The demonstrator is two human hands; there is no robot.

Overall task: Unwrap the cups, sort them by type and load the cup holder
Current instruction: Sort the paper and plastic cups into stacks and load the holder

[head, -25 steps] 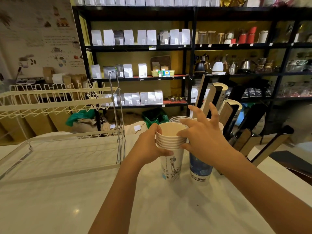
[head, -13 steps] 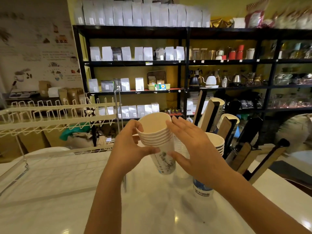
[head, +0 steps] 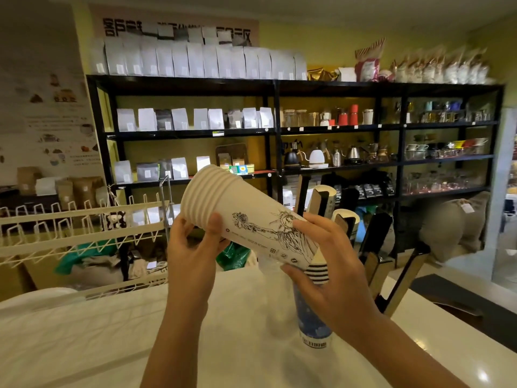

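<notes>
A stack of several white paper cups (head: 246, 219) with a line drawing of a statue lies tilted in the air, rims up and to the left. My left hand (head: 193, 247) grips it just below the rims. My right hand (head: 327, 261) holds its bottom end. Under my right hand a stack of blue printed cups (head: 313, 326) stands on the white counter (head: 112, 345), its top hidden by the hand. The cup holder (head: 375, 239), a rack of slanted black and wood tubes, stands to the right with cup rims showing in some tubes.
A white wire rack (head: 84, 219) stands on the counter at the left. Behind the counter black shelving (head: 274, 130) carries white bags, kettles and glassware. Green bags and sacks lie on the floor behind the rack.
Both hands lifted the white cup stack off the counter and tipped it from upright to nearly sideways, rims to the left. My right hand slid down to its base. The view tilted upward.
</notes>
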